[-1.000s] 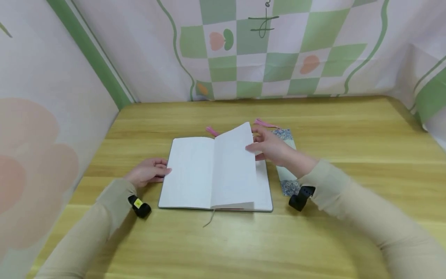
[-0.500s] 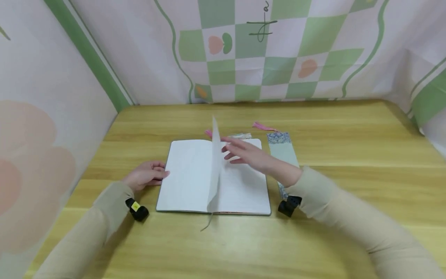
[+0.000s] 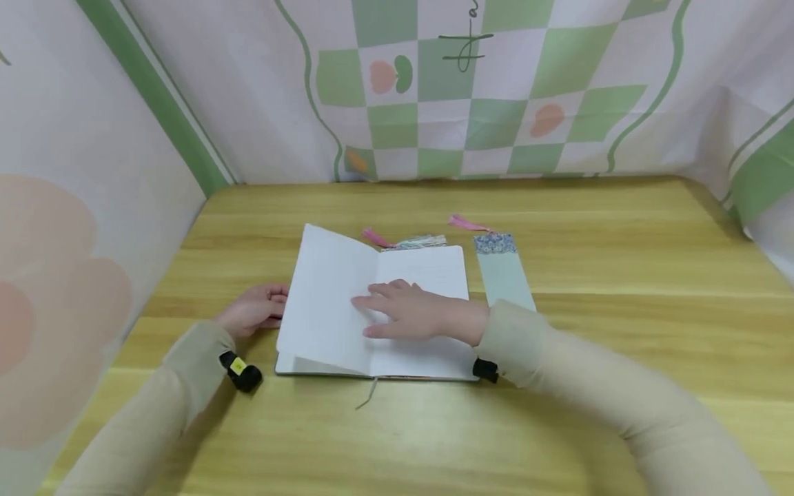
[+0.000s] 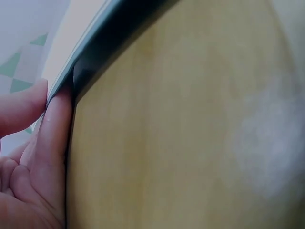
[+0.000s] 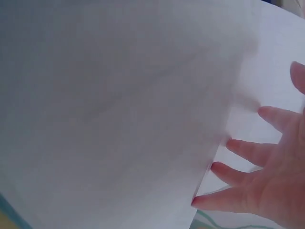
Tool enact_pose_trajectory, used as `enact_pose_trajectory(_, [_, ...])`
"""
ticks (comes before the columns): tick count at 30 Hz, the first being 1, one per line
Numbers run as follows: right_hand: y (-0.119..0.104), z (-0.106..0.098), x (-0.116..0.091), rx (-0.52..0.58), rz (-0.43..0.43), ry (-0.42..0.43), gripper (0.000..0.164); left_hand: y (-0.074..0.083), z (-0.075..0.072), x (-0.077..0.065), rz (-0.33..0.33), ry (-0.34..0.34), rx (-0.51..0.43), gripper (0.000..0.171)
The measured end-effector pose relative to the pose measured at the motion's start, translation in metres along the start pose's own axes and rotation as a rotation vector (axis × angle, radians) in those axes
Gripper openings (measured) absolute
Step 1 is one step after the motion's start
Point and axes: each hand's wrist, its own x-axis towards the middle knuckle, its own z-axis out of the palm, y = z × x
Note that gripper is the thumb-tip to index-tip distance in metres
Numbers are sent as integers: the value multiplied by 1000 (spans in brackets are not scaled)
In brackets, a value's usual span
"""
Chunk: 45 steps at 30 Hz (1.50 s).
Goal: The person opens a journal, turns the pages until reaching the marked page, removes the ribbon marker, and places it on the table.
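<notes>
A notebook (image 3: 434,265) lies spread on the table, its pages white. One page (image 3: 325,296) leans over to the left, its outer edge raised above the pages under it. My left hand (image 3: 251,311) pinches the notebook's left edge; in the left wrist view the thumb (image 4: 24,107) is on the page side and a finger is tucked beneath the dark cover (image 4: 102,55). My right hand (image 3: 412,311) reaches across the right page with fingers spread, fingertips at the turned page near the fold. In the right wrist view those fingertips (image 5: 217,166) meet the page.
A pale green bookmark (image 3: 505,275) with blue patterned ends and a pink tassel (image 3: 468,223) lies right of the notebook. Behind the notebook, a pink tassel (image 3: 377,238) and pale strands (image 3: 422,242) stick out. A thin ribbon (image 3: 371,396) hangs from the spine. Patterned cloth (image 3: 446,124) borders the table.
The lifted page has swung from the right side through upright to the left. My right hand has let go of its edge and moved left over the notebook. The left hand stays put.
</notes>
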Motion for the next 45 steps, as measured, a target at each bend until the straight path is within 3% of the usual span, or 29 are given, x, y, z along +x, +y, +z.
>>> enact_pose_trajectory(4, [-6,1,1,-74,39,-38,59,1,-2,0,40,-26,-26,36])
enact_pose_trajectory(9, [-13,4,1,-182,56,-37,62,1,-2,0,37,-34,-55,22])
enact_pose_trajectory(13, [-17,7,1,-237,77,-57,67,-2,-2,1,10,-23,-58,17])
enact_pose_trajectory(16, [-18,9,1,-258,81,-72,70,-3,-2,1,-35,-2,-63,24])
enact_pose_trajectory(24, [-15,15,1,-263,68,-67,74,-1,-1,-4,-54,6,31,26])
enact_pose_trajectory(32, [7,7,-12,-238,42,-58,74,2,3,-1,-90,58,51,54])
enact_pose_trajectory(45, [47,-12,-20,-288,92,-21,82,6,4,-1,-109,77,46,50])
